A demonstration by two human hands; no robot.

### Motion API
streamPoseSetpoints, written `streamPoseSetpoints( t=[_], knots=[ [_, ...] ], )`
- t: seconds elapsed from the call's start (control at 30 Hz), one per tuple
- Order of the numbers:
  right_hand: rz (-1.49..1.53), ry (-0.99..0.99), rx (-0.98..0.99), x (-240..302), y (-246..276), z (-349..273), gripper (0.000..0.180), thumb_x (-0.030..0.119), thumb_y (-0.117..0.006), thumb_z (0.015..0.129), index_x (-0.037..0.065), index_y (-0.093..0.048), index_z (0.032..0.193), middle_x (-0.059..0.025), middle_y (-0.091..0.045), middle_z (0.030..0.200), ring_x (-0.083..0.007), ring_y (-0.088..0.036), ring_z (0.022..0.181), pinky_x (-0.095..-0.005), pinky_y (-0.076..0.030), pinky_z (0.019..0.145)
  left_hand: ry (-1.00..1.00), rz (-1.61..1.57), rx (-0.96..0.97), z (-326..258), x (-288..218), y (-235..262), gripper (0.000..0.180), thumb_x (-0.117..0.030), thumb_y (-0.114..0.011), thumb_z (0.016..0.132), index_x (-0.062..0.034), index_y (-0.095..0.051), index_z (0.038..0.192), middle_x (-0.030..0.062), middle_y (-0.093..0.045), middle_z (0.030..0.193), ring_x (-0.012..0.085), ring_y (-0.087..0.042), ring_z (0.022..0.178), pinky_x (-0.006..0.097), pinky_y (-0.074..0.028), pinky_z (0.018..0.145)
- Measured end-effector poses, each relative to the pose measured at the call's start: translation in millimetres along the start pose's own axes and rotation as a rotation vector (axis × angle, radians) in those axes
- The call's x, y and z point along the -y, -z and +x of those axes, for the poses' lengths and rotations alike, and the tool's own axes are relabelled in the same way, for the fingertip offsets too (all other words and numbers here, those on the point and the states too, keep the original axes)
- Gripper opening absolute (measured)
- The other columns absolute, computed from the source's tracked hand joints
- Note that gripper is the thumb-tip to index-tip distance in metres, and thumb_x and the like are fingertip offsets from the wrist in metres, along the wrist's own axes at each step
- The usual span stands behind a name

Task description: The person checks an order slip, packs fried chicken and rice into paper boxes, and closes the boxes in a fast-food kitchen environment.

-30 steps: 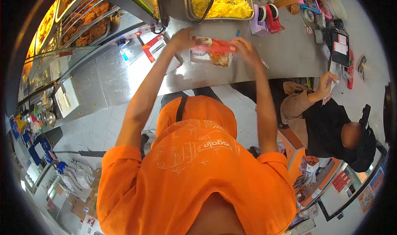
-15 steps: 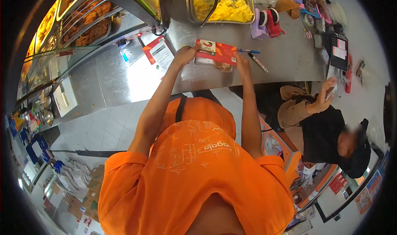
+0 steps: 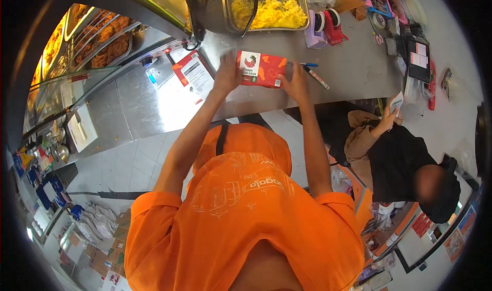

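A red cardboard food box with a white panel on its top lies on the steel counter in front of me. My left hand grips its left end, its fingertips slightly smeared by motion. At the right end my right hand holds the box by its edge, the thumb close to the near corner. The box's printed top faces up and hides whatever is inside. Just beyond my right hand lie a blue pen and a white marker.
Left of the box lies another red-and-white card. A glass dish of yellow food and two tape dispensers stand behind. A lit fried-food cabinet is at the left. On the right, a person holds a white slip.
The red cardboard has come down level; the food showing beneath its near edge is now covered. Both hands moved slightly left with it. The other person's hand dropped a little toward their body.
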State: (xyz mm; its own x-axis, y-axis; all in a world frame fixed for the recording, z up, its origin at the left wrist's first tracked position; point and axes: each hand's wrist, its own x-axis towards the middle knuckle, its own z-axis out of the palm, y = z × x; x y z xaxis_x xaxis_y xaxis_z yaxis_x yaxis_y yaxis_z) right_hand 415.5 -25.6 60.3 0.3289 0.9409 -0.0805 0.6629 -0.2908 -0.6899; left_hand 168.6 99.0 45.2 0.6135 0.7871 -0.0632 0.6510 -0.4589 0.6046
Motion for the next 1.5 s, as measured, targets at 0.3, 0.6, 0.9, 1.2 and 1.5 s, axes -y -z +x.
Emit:
streamPoseSetpoints(
  t=[0.3,0.6,0.9,1.2,1.5],
  knots=[
    [-0.167,0.470,0.254,-6,25,19,0.042,0.009,-0.083,0.061,0.011,-0.065,0.098,-0.0175,-0.047,0.145,-0.0405,-0.040,0.139,-0.0464,-0.041,0.112,-0.520,0.057,0.273,44,-14,44,0.064,-0.029,-0.092,0.061,-0.0145,-0.066,0.117,0.0207,-0.045,0.149,0.0437,-0.044,0.135,0.052,-0.040,0.109],
    [0.090,0.417,0.174,-14,18,-5,0.028,0.015,-0.076,0.082,0.008,-0.070,0.108,-0.0155,-0.043,0.154,-0.0295,-0.036,0.147,-0.0397,-0.041,0.112,-0.604,0.263,0.253,40,-41,22,0.051,-0.044,-0.084,0.073,-0.0196,-0.066,0.114,0.0171,-0.031,0.160,0.0452,-0.028,0.146,0.067,-0.024,0.112],
    [0.177,-0.235,-0.620,-105,64,105,0.039,0.047,-0.071,0.092,0.011,-0.075,0.107,-0.0029,-0.070,0.098,-0.0126,-0.058,0.077,-0.0306,-0.048,0.065,-0.429,0.091,0.059,19,-53,-3,0.037,-0.034,-0.088,0.064,-0.0225,-0.070,0.093,0.0123,-0.042,0.150,0.0364,-0.042,0.134,0.060,-0.034,0.099],
    [1.215,-0.305,-0.318,-110,46,108,0.035,0.036,-0.070,0.095,0.002,-0.072,0.101,-0.0054,-0.069,0.093,-0.0145,-0.064,0.082,-0.0306,-0.051,0.067,-0.183,0.082,-0.123,25,-59,-14,0.041,-0.035,-0.090,0.061,-0.0220,-0.068,0.093,0.0137,-0.043,0.148,0.0358,-0.042,0.134,0.059,-0.034,0.099],
    [0.381,-0.441,-0.344,-103,35,57,0.029,0.033,-0.072,0.089,0.004,-0.076,0.092,-0.0107,-0.072,0.079,-0.0217,-0.067,0.070,-0.0368,-0.051,0.067,-0.160,-0.089,-0.016,33,-38,-16,0.054,-0.030,-0.094,0.055,-0.0270,-0.068,0.102,0.0155,-0.035,0.154,0.0382,-0.035,0.140,0.064,-0.029,0.103]
  ],
)
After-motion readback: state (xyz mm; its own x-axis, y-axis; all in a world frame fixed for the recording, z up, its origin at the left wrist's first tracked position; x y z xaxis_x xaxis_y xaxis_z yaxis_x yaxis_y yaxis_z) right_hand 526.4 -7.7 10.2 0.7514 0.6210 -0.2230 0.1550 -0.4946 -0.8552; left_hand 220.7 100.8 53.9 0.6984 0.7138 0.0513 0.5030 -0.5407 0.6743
